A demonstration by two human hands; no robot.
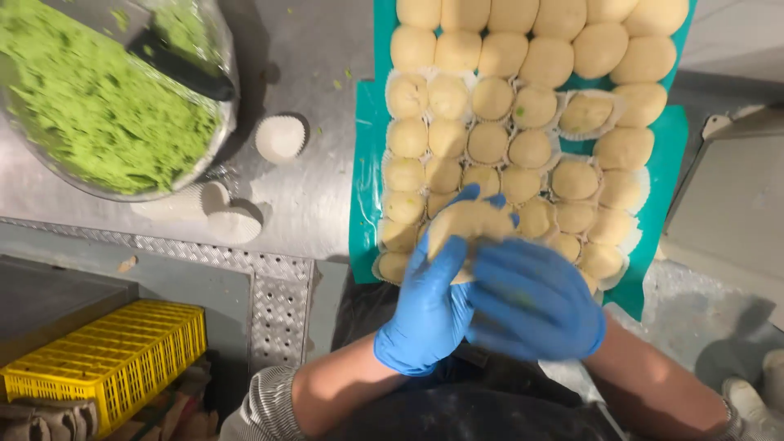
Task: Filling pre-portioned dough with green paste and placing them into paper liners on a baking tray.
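Both my hands wear blue gloves and hold one flat round piece of pale dough (467, 224) in front of my body. My left hand (429, 306) cups it from below and the left, fingers curled round its edge. My right hand (531, 298) presses against it from the right, blurred. Just beyond the hands a teal tray (366, 163) carries several rows of pale dough balls (490, 143), many in white paper cups.
A big metal bowl (214, 139) of green filling (90, 106) with a dark-handled tool (184, 69) sits at the upper left. White paper cups (280, 137) lie on the steel counter. A yellow plastic crate (106, 359) stands on the floor, lower left. A grey box (731, 212) is at the right.
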